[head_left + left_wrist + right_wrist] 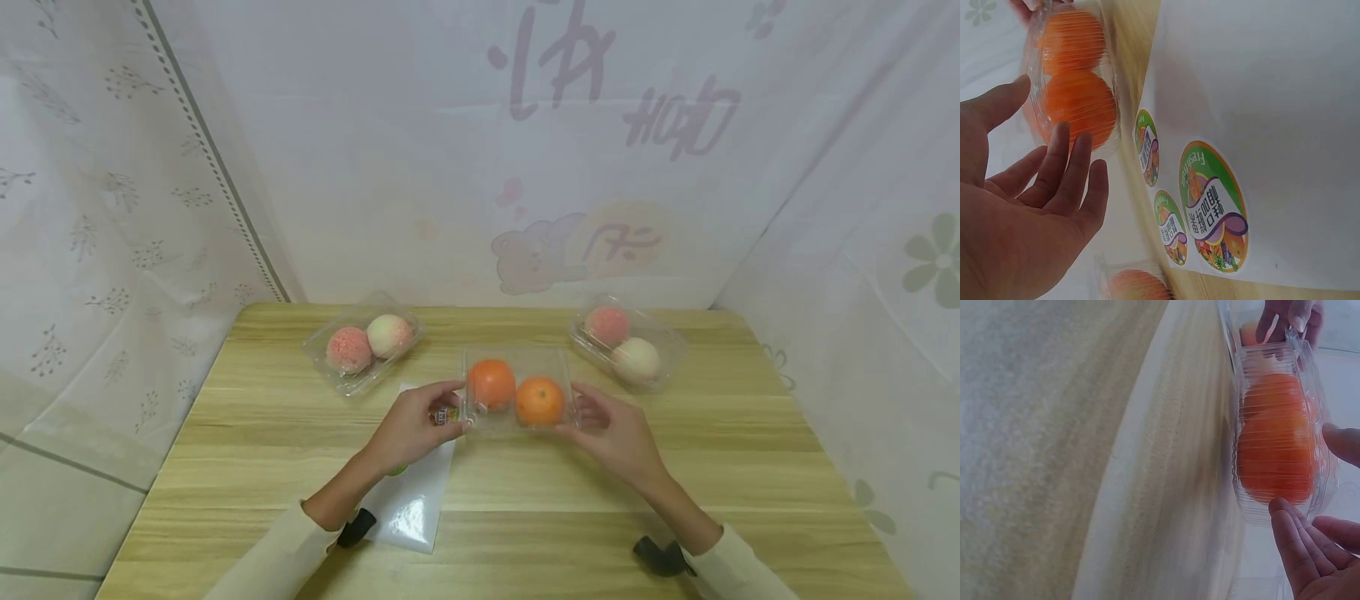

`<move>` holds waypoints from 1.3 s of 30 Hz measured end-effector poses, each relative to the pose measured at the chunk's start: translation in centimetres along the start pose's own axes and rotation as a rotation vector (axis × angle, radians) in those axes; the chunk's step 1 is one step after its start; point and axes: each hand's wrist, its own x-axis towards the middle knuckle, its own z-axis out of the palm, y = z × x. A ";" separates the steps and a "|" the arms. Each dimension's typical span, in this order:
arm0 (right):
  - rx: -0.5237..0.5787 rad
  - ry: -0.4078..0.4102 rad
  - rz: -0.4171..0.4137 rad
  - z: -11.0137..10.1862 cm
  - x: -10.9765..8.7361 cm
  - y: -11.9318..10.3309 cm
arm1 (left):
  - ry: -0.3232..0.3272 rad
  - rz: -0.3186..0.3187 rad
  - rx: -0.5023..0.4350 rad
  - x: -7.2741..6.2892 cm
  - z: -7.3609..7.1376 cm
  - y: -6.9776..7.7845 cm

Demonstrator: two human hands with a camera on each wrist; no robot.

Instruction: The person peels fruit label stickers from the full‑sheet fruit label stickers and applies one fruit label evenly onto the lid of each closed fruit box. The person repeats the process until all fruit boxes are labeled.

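A clear plastic fruit box (551,364) with two oranges (540,402) inside is held up in the middle of the head view. My left hand (418,423) grips its left end, thumb at the near corner and fingers along the side. At the opposite end, my right hand (617,431) holds the box the same way. Seen in the right wrist view, the box's ribbed side (1272,450) faces the right fingertips, and its lid looks closed. Below the left hand lies a white sheet (1272,81) bearing several round fruit stickers (1213,206).
Two more clear boxes stand toward the back of the wooden table (525,533): a left one (352,385) and a right one (660,333), each holding two peach-like fruits. Patterned white curtains (420,167) hang behind and at both sides.
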 end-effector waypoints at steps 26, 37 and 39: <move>0.008 -0.007 -0.008 0.2 -0.4 0.0 | 0.010 0.010 0.047 -0.1 0.3 -0.6; 0.006 -0.014 0.000 0.2 -0.4 0.1 | 0.013 0.018 0.041 -0.1 0.3 -0.5; 0.006 -0.014 0.001 0.1 -0.4 0.1 | 0.013 0.025 0.038 -0.1 0.3 -0.5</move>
